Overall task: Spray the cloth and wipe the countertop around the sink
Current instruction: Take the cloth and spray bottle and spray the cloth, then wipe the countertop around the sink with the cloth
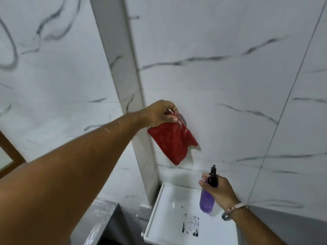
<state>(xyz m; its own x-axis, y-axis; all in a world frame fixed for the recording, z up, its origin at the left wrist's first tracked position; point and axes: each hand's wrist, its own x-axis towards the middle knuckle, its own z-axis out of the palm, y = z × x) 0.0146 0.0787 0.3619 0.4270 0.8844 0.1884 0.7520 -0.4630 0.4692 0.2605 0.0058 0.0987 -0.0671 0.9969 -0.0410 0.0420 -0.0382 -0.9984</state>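
My left hand (160, 113) pinches the top edge of a red cloth (172, 142), which hangs in the air in front of the marble-tiled wall, above the sink. My right hand (220, 190) grips a purple spray bottle (207, 198) with a black nozzle, held upright below and to the right of the cloth, its nozzle pointing up toward it. A white rectangular sink (159, 206) sits under both hands, with dark marks on its bottom. The grey countertop (99, 216) shows at the sink's left.
White marble-look wall tiles (230, 76) fill most of the view. A tiled pillar corner (127, 85) juts out just left of the cloth. A brown wooden frame (10, 152) is at the far left edge. A bracelet circles my right wrist.
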